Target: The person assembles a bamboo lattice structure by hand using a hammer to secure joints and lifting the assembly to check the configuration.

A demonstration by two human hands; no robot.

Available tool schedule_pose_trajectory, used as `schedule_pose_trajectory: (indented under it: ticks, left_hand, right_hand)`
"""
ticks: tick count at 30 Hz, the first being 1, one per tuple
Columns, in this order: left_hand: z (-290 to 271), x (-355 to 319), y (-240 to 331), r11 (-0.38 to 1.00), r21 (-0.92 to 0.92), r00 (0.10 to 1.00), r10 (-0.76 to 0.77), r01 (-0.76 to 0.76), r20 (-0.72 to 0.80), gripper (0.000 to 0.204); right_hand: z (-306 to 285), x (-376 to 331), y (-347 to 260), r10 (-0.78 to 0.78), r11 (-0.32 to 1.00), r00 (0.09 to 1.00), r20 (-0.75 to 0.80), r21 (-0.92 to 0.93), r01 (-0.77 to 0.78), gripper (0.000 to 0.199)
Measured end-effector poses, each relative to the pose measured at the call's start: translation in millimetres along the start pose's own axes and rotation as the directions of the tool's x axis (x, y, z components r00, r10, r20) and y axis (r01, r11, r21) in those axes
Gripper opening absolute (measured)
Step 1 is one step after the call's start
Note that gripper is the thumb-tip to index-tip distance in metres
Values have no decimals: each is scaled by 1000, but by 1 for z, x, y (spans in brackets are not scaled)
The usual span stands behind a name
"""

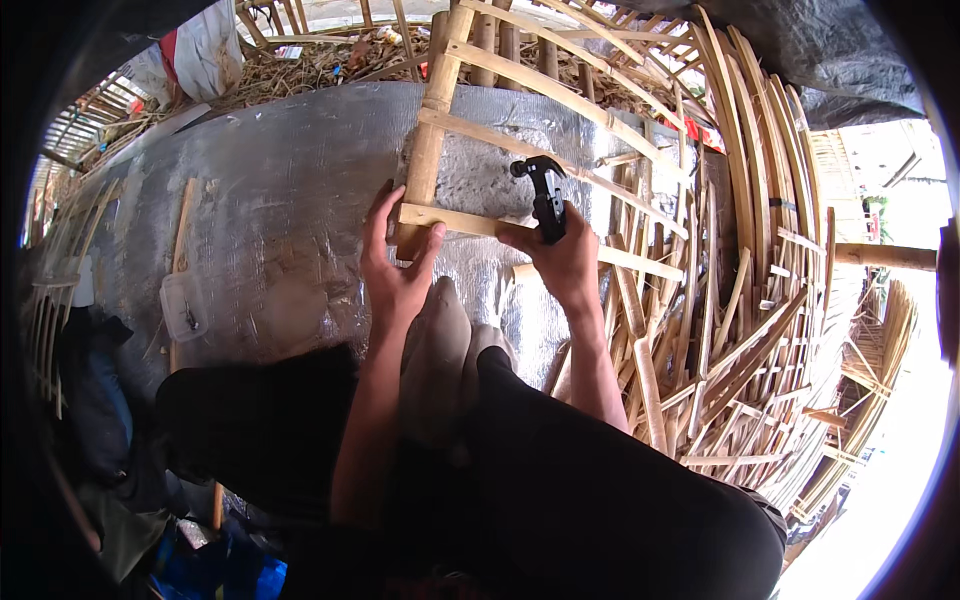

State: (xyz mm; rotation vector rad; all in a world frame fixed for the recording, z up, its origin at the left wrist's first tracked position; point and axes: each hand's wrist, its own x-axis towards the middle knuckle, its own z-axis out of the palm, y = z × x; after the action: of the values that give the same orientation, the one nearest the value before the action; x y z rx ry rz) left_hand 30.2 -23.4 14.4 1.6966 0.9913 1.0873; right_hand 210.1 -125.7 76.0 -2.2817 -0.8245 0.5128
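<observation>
End slat (468, 221): pale split bamboo, lying across near end of bamboo pole (428, 150), in front of the person's feet (445, 325); runs off right, passing behind R hand.
L hand (392, 275): pinching slat's left end – thumb on near edge, fingers round far side, approx. where slat meets pole.
R hand (567, 262): wrapped round hammer (548, 205) handle; thumb reaches slat too, prob. steadying it.
Hammer: black, claw type, head up, just above slat & apart from pole.
Frame: other slats (550, 155) cross beyond, roughly same dir., w/ gaps between.
Step (my read): lining up end slat on pole, pre-fixing; hammer ready but not striking.
Next move calls for: slat held flush & square, L thumb clear of hammer's path, R grip shifted so the face points down at the joint.
Nail: can't tell – none visible at this res.
Ground: silver foil sheet (290, 140) under the work; clear plastic tub (184, 306) off to left.
Stock: loose bamboo strips (745, 170) heaped on right, near R forearm.
</observation>
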Motion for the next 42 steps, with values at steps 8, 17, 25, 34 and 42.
schedule_pose_trajectory:
  ticks: [8, 17, 25, 34, 42]
  left_hand:
    - [47, -12, 3, 945, -134, 927, -320, 298, -197, 108]
    - [56, -12, 5, 811, -514, 830, -474, 281, -293, 97]
    - [61, -9, 14, 896, -360, 846, -391, 259, -363, 88]
    - [57, -12, 11, 919, -254, 848, -381, 302, -369, 93]
    - [59, -14, 8, 913, -322, 858, -363, 250, -362, 89]
  right_hand:
    - [-4, 5, 11, 23, 999, 1000, 0, 44, -23, 50]
    - [-3, 1, -11, -21, 1000, 999, 34, -17, 22, 48]
    - [-10, -48, -38, -164, 959, 974, 154, 255, 121, 38]
    - [10, -64, -57, -149, 966, 988, 40, 217, 137, 40]
    - [44, -67, -36, -482, 844, 811, -331, 73, 531, 44]
